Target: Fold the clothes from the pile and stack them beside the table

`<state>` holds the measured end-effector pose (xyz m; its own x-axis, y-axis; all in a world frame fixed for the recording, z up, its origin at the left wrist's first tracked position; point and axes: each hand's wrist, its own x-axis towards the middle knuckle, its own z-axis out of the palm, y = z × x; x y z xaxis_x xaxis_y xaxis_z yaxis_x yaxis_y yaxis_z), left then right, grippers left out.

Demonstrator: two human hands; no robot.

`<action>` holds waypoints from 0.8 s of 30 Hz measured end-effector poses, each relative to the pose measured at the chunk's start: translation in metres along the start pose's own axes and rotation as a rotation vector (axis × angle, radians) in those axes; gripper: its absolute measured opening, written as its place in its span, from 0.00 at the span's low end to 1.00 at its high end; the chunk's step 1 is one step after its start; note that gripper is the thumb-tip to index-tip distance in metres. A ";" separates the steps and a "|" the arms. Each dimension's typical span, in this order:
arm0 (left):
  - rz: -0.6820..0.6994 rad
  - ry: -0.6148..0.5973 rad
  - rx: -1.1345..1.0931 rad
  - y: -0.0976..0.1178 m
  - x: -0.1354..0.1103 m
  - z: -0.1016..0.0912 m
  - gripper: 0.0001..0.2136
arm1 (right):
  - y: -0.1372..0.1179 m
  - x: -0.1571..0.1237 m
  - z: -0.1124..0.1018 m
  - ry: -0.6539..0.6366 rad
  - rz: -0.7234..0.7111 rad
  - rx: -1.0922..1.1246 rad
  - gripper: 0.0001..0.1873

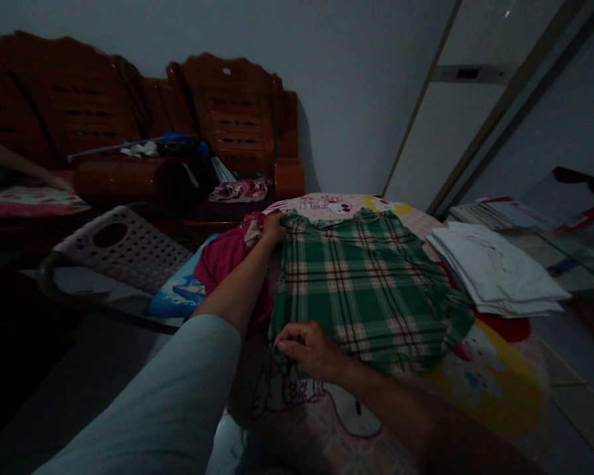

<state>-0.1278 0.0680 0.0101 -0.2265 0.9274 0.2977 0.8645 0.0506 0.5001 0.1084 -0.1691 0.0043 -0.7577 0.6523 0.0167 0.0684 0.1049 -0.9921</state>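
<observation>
A green plaid shirt (pixel 361 284) with white and dark stripes lies spread on a round table with a cartoon-patterned cover (pixel 495 389). At the shirt's far left corner, my left hand (pixel 274 227) is closed on the fabric, its fingertips partly hidden. My right hand (pixel 309 346) is over the near left corner, fingers curled in a pinch at the shirt's edge. Crumpled dark pink clothing (pixel 222 257) lies beside my left forearm. Right of the shirt sits a stack of folded white cloth (pixel 499 267).
A chair with a woven pink back (pixel 123 244) stands close to the table's left. Behind it are carved wooden seats (pixel 232 112) with clothes on them. Another person's arm (pixel 24 165) reaches in at far left. Papers (pixel 505 214) lie at the right.
</observation>
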 end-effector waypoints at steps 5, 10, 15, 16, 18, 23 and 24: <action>0.084 -0.030 0.199 0.008 -0.009 0.010 0.25 | -0.008 -0.007 0.000 -0.162 -0.064 -0.096 0.10; 0.106 -0.058 0.355 0.020 -0.012 0.004 0.19 | -0.038 -0.030 -0.033 -0.217 -0.073 -0.248 0.11; 0.153 -0.060 0.311 0.047 0.000 0.001 0.18 | -0.032 -0.045 -0.091 0.070 0.048 -0.526 0.11; 0.171 -0.080 0.282 0.055 0.003 0.004 0.18 | -0.025 -0.045 -0.099 0.121 0.083 -0.531 0.11; 0.180 -0.112 0.209 0.072 0.011 0.014 0.19 | -0.009 -0.043 -0.108 0.192 0.168 -0.466 0.11; 0.114 -0.139 0.083 0.100 0.023 0.048 0.18 | 0.015 -0.038 -0.111 0.235 0.233 -0.298 0.11; 0.112 -0.136 0.073 0.102 0.024 0.055 0.18 | 0.017 -0.038 -0.111 0.233 0.220 -0.296 0.11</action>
<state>-0.0206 0.1158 0.0237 -0.0689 0.9700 0.2330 0.9122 -0.0333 0.4085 0.2106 -0.1089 0.0010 -0.5397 0.8317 -0.1303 0.4207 0.1325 -0.8975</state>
